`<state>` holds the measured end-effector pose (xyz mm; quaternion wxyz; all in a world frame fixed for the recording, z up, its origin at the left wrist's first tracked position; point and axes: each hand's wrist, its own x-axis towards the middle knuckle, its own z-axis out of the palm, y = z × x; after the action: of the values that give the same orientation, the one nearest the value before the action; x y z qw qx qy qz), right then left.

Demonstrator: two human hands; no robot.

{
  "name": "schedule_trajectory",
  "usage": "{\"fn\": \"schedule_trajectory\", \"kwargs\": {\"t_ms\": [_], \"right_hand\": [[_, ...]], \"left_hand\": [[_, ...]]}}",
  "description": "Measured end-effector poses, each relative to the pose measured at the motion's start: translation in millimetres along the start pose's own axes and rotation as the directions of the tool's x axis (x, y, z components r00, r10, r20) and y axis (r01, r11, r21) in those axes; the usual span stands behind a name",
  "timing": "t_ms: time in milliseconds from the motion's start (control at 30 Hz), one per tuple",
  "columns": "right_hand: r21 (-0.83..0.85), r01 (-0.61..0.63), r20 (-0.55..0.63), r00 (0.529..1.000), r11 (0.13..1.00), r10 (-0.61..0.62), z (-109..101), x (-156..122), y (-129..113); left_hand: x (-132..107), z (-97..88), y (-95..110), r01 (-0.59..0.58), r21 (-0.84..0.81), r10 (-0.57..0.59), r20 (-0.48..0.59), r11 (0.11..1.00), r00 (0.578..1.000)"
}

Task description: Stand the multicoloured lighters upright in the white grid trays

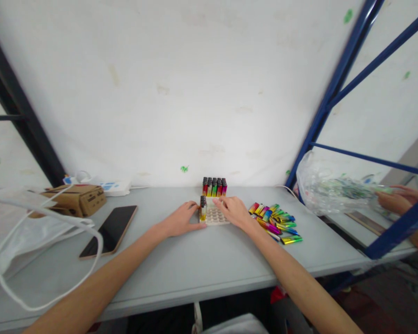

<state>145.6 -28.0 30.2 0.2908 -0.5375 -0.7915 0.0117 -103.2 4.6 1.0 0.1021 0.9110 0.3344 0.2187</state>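
Note:
A pale tray (214,217) with rows of round holes lies on the table between my hands. Upright lighters (203,211) with dark tops stand in a row along its left side. My left hand (181,220) grips the tray's left edge, thumb at the front corner and fingers beside the lighters. Over the tray's right part lies my right hand (235,212), fingers stretched out to the left with no lighter visible in them; its fingertips are partly hidden. A block of upright lighters (214,187) stands behind the tray. Loose shiny, multicoloured lighters (274,221) lie piled to the right.
A phone (109,232), a cardboard box (81,199), a plastic bag (14,227) and a looping white cable (99,246) occupy the left. A blue metal frame (320,120) rises at right. Beyond it, another person's hands (397,200) are near a clear plastic bag (323,185).

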Motion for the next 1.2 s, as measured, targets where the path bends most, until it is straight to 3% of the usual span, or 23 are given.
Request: {"fn": "schedule_trajectory", "kwargs": {"t_ms": [67, 167, 300, 433, 600, 667, 767, 867, 1067, 1200], "right_hand": [[-0.117, -0.169, -0.066, 0.985, 0.979, 0.162, -9, 0, 18], [-0.278, -0.346, -0.044, 0.936, 0.896, 0.348, -18, -4, 46], [-0.272, -0.306, 0.161, 0.920, 0.912, 0.356, -15, -11, 67], [-0.132, -0.200, 0.177, 0.959, 0.971, 0.221, -5, -6, 64], [0.146, -0.133, 0.009, 0.991, 0.980, 0.133, -1, 3, 56], [0.313, -0.142, -0.027, 0.987, 0.939, 0.158, 0, 4, 53], [0.591, -0.155, 0.018, 0.984, 0.792, 0.180, 2, 4, 44], [0.705, -0.191, 0.082, 0.979, 0.683, 0.189, 5, 3, 31], [0.418, -0.119, -0.122, 0.975, 0.900, 0.186, 9, 3, 13], [0.335, -0.165, -0.131, 0.967, 0.928, 0.219, 12, 0, 4]], "left_hand": [[0, -0.3, 0, 0.009, 0.001, -0.009, 0.009, 1.000, 1.000], [0, -1.3, 1, 0.027, 0.000, -0.027, 0.023, 1.000, 0.999], [0, -2.4, 3, 0.027, 0.003, -0.027, 0.021, 1.000, 0.999], [0, -2.7, 3, 0.033, 0.012, -0.034, 0.032, 0.999, 0.999], [0, -3.1, 4, 0.034, -0.003, -0.034, 0.023, 0.999, 0.999], [0, -3.2, 4, 0.038, -0.003, -0.038, 0.026, 0.999, 0.999], [0, -2.9, 4, 0.029, 0.000, -0.029, 0.027, 1.000, 0.999], [0, -1.5, 3, 0.011, 0.006, -0.011, 0.013, 1.000, 1.000], [0, 0.7, -1, -0.013, 0.017, 0.013, 0.004, 1.000, 1.000], [-1, -0.4, 1, -0.009, 0.012, 0.009, 0.015, 1.000, 1.000]]}}
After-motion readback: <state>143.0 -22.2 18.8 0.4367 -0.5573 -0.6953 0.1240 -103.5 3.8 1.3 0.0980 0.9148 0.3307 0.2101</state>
